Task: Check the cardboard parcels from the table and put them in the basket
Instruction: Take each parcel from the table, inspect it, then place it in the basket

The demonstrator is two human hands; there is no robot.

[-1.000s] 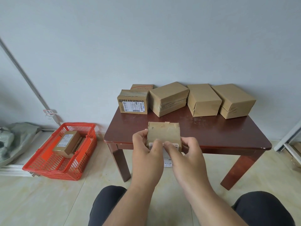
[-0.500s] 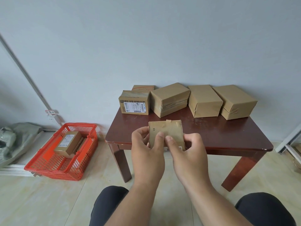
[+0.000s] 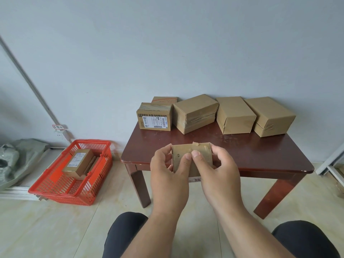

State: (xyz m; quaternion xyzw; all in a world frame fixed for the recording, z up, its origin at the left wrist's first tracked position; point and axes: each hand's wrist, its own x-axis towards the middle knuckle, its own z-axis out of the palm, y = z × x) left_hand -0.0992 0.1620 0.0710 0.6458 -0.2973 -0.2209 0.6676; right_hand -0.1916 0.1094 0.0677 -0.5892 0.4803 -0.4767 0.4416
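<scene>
Both hands, left [image 3: 168, 175] and right [image 3: 216, 174], fingers pinching the small parcel [image 3: 191, 158] upright over the bench's [image 3: 260, 155] near edge; basket [image 3: 55, 185] sits down left, left hand nearer.

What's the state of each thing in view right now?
small parcel: held in both hands above the table's front edge
left hand: grips the parcel's left side
right hand: grips its right side
basket: on the floor, one labelled parcel inside
table: five parcels along the back, sealed
labelled box: label facing the camera
</scene>
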